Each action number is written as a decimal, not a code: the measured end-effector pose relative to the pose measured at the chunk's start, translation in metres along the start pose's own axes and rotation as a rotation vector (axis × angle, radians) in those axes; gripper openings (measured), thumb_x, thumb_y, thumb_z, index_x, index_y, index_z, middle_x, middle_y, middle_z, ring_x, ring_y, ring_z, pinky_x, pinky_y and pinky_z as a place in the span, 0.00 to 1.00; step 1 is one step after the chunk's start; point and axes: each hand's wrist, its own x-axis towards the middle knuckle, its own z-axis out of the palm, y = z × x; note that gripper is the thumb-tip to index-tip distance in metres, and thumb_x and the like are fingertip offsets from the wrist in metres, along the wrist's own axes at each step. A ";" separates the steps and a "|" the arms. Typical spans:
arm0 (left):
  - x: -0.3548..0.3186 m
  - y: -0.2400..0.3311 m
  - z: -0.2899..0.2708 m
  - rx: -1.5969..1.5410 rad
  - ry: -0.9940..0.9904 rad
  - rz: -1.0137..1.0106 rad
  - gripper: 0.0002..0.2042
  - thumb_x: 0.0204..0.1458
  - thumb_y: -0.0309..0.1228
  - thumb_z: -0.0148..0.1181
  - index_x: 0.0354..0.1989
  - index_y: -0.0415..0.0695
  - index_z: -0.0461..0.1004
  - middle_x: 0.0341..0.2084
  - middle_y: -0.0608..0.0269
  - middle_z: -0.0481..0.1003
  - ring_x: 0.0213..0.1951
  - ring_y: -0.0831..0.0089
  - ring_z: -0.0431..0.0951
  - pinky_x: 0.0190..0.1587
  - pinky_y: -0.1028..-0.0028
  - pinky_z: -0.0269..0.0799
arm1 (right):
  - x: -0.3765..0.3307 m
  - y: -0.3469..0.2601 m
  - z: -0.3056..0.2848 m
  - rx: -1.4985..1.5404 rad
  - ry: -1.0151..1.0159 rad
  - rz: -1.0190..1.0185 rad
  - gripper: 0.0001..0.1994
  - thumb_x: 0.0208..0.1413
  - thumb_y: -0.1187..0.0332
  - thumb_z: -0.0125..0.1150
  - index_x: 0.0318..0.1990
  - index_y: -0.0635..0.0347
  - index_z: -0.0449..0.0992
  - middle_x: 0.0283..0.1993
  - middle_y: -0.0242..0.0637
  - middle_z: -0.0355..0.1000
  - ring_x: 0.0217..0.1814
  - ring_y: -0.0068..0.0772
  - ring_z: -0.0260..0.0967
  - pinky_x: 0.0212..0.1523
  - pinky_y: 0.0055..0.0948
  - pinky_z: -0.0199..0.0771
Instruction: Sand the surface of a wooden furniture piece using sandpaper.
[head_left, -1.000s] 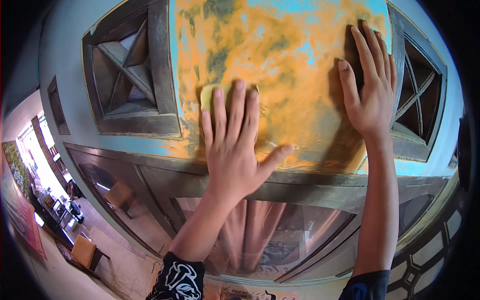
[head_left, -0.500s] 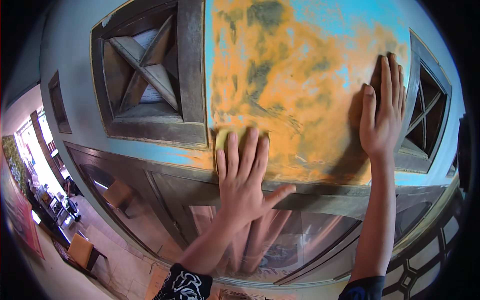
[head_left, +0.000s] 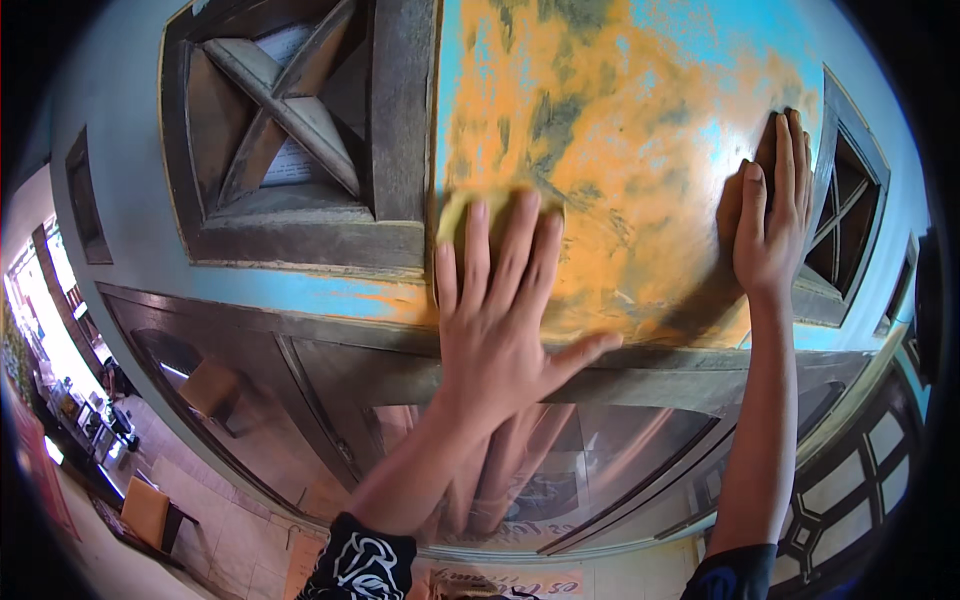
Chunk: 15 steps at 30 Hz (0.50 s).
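Note:
My left hand lies flat on a piece of yellow sandpaper, pressing it against the lower left part of a wall panel with patchy orange, blue and dark paint. Its fingers point up and the thumb sticks out to the right; most of the sandpaper is hidden under the fingers. On the panel's right side my right hand rests with its fingers stretched upward and nothing visible in it. It is close to a dark framed vent opening.
A dark wooden vent frame with crossed slats borders the panel on the left. Below runs a dark wooden frame with glass panes. An orange-brown chair stands on the tiled floor at lower left, near a bright doorway.
My left hand has slid up the panel with the sandpaper, beside the left vent frame. The right hand stays in place on the panel. The view has shifted slightly.

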 end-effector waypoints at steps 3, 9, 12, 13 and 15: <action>0.005 -0.003 0.000 0.003 0.035 0.011 0.50 0.60 0.72 0.46 0.76 0.40 0.61 0.79 0.52 0.55 0.80 0.43 0.46 0.78 0.44 0.27 | -0.004 -0.001 -0.001 -0.005 0.007 0.036 0.28 0.74 0.54 0.47 0.75 0.60 0.65 0.80 0.45 0.59 0.84 0.53 0.50 0.80 0.48 0.47; -0.031 0.005 0.009 -0.030 0.017 -0.055 0.51 0.58 0.74 0.46 0.76 0.39 0.61 0.79 0.51 0.55 0.80 0.42 0.45 0.78 0.44 0.24 | -0.006 -0.009 -0.006 -0.027 -0.006 0.067 0.28 0.74 0.55 0.47 0.74 0.60 0.65 0.79 0.46 0.60 0.84 0.53 0.50 0.80 0.49 0.47; 0.010 0.001 -0.002 0.005 0.023 0.005 0.52 0.59 0.74 0.46 0.77 0.38 0.59 0.79 0.51 0.56 0.80 0.42 0.45 0.78 0.44 0.25 | -0.011 -0.006 -0.004 -0.004 0.004 0.075 0.28 0.74 0.55 0.47 0.74 0.60 0.65 0.79 0.46 0.60 0.84 0.54 0.50 0.80 0.49 0.46; 0.008 0.000 0.000 0.002 0.025 0.003 0.52 0.58 0.74 0.47 0.77 0.37 0.59 0.79 0.50 0.55 0.80 0.41 0.45 0.78 0.44 0.25 | -0.013 -0.007 -0.004 -0.002 0.003 0.073 0.28 0.74 0.55 0.47 0.74 0.60 0.65 0.79 0.46 0.59 0.84 0.54 0.50 0.80 0.49 0.46; -0.011 0.000 0.002 -0.016 0.009 -0.012 0.53 0.57 0.75 0.47 0.77 0.37 0.58 0.79 0.49 0.55 0.80 0.40 0.45 0.78 0.43 0.24 | -0.014 -0.011 -0.006 -0.006 0.003 0.077 0.28 0.74 0.56 0.47 0.74 0.61 0.65 0.80 0.46 0.59 0.84 0.55 0.50 0.80 0.49 0.46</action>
